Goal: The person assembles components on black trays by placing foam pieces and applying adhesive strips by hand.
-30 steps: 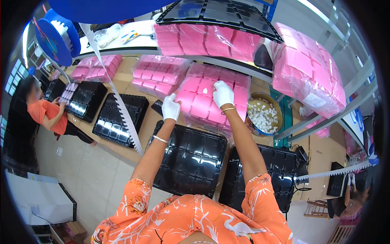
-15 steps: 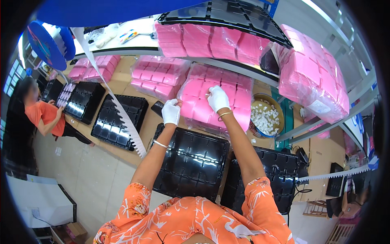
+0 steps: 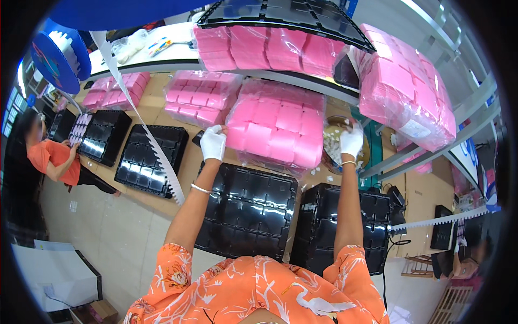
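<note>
My left hand (image 3: 213,143), in a white glove with bare fingertips, is closed beside the left edge of a bagged stack of pink sheets (image 3: 276,124). Whatever it pinches is too small to make out. To the right of that stack, my right hand (image 3: 351,141), gloved the same way, is over a round bowl (image 3: 369,155) of small white pieces (image 3: 333,141). Its fingertips are blurred, so their grip does not show. Below my hands lie a black compartment tray (image 3: 245,210) and another stack of black trays (image 3: 315,229), partly behind my right forearm.
More bagged pink stacks (image 3: 199,94) stand leftward on the bench and on the shelf (image 3: 291,79) above. A white toothed strip (image 3: 154,143) hangs diagonally from a blue reel (image 3: 59,56). A metal frame (image 3: 396,164) stands at right. A co-worker (image 3: 54,159) handles trays at far left.
My right hand has gone from the top of the pink stack rightward to the bowl. My left hand stays by the stack's left edge. The whole view has shifted slightly.
</note>
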`<action>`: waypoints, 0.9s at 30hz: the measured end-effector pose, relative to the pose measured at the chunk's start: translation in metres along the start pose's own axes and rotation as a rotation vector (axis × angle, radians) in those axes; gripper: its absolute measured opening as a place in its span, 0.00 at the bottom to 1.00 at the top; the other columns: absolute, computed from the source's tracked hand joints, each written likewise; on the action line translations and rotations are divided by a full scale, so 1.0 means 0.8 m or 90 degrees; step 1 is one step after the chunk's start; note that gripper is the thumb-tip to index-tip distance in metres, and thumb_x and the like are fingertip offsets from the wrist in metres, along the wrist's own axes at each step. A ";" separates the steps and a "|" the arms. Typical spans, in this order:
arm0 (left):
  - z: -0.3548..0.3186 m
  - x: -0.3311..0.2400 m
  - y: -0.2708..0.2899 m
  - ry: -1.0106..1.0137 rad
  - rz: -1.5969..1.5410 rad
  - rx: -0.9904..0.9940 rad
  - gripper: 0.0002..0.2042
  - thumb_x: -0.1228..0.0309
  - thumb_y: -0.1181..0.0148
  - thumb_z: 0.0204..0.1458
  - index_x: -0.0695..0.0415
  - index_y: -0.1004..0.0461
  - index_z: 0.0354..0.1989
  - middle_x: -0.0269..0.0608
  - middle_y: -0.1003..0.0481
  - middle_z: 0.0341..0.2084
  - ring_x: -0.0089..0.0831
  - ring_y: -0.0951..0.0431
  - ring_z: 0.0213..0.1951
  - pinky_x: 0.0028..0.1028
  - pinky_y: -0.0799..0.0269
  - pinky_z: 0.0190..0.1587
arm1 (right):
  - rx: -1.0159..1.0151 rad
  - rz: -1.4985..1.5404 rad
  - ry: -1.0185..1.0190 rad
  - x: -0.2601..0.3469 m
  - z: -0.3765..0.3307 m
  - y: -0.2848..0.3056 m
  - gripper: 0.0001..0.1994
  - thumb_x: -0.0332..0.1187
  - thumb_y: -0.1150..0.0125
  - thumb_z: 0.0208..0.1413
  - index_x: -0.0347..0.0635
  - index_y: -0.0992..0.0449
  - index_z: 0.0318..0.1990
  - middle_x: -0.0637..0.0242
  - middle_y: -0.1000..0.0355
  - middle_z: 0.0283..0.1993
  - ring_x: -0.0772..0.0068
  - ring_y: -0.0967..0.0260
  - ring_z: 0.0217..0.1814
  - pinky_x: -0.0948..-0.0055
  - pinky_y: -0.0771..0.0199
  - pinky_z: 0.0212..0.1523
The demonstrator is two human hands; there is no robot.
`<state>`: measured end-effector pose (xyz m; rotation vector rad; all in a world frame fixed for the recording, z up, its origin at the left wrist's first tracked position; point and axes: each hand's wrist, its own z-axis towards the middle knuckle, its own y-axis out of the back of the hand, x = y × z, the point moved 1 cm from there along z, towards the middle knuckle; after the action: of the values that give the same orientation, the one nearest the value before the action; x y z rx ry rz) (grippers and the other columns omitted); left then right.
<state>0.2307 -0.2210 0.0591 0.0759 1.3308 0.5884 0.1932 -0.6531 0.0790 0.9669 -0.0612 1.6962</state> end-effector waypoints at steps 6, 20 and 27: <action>0.013 0.003 -0.002 0.006 -0.046 0.027 0.09 0.77 0.40 0.51 0.61 0.17 0.40 0.40 0.19 0.25 0.23 0.23 0.26 0.23 0.28 0.34 | 0.166 -0.147 -0.223 -0.054 -0.062 0.060 0.16 0.27 0.39 0.49 0.43 0.20 0.48 0.51 0.21 0.43 0.49 0.23 0.43 0.62 0.24 0.48; 0.023 -0.027 0.006 0.020 0.112 0.071 0.16 0.69 0.36 0.50 0.56 0.19 0.49 0.40 0.18 0.27 0.23 0.20 0.32 0.25 0.27 0.38 | 0.269 0.012 0.111 0.077 -0.126 0.015 0.12 0.28 0.33 0.46 0.45 0.18 0.41 0.61 0.26 0.50 0.56 0.27 0.50 0.63 0.26 0.51; 0.037 -0.010 -0.004 -0.016 0.170 0.030 0.15 0.63 0.35 0.48 0.55 0.17 0.42 0.53 0.19 0.33 0.44 0.18 0.37 0.35 0.25 0.42 | 0.254 0.017 0.163 0.063 -0.115 -0.002 0.06 0.27 0.34 0.47 0.43 0.18 0.34 0.60 0.23 0.42 0.54 0.25 0.43 0.61 0.25 0.44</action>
<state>0.2582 -0.2192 0.0723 0.3023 1.3201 0.7794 0.1406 -0.5676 0.0484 1.0296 0.4508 1.8837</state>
